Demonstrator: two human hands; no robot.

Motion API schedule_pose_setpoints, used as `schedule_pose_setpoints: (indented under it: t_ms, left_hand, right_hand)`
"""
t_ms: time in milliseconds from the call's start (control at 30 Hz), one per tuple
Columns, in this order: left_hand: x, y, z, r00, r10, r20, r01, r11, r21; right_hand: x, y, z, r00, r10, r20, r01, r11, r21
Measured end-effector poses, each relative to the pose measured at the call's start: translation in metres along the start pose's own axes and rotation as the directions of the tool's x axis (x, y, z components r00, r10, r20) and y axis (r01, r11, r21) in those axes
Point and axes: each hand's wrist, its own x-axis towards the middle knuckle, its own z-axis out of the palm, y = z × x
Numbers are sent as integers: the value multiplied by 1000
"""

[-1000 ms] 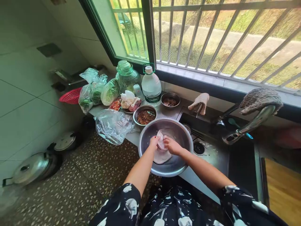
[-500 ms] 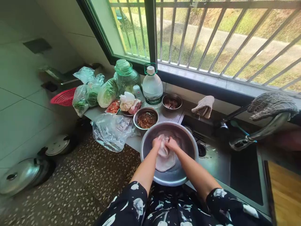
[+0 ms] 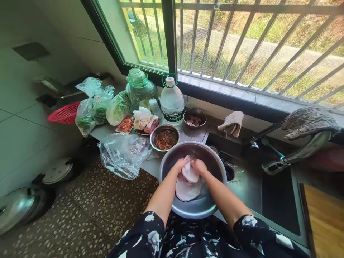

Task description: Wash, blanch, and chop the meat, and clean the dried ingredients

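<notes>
A large metal basin [image 3: 194, 214] stands at the sink's left edge, in front of me. In it lies a pale, slick, pouch-like piece of meat that looks like a pork stomach [image 3: 188, 190]. My left hand [image 3: 181, 163] has its fingers closed on the upper part of the meat. Close beside it, my right hand [image 3: 199, 167] grips the same folded part from the other side. The lower part of the meat spreads flat on the basin's bottom. My fingertips are partly hidden in the folds.
Behind the basin are a bowl of brown strips [image 3: 166, 139], a bowl of reddish pieces [image 3: 194, 120] and a water bottle [image 3: 172, 104]. Left of these lie a clear plastic bag [image 3: 122, 154] and a bagged cabbage [image 3: 118, 109]. The sink [image 3: 247, 193] with its cloth-draped faucet [image 3: 311, 147] is at right.
The upper part of the meat is now folded forward over the flat part, toward me. My right hand has turned and curled more around it. The view has shifted slightly.
</notes>
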Motion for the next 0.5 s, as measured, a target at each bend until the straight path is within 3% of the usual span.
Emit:
schedule_pose_setpoints:
  t_ms: [67,133,300,400,500]
  left_hand:
    - [3,-1,-1,1000,-19,-3,19,999,27]
    - [8,-2,-3,997,-48,-54,52,997,62]
    - [10,-7,-2,975,-127,-181,147,984,102]
    - [1,-12,0,964,-142,-224,171,979,113]
    - [-12,-19,1,959,-88,-268,137,976,171]
  right_hand:
    - [8,5,0,999,-50,2,49,984,172]
    - [15,10,1,997,-41,-67,59,951,303]
    - [13,17,4,985,13,-173,57,918,391]
    - [4,13,4,975,12,-221,58,950,307]
    - [2,5,0,981,8,-194,3,998,59]
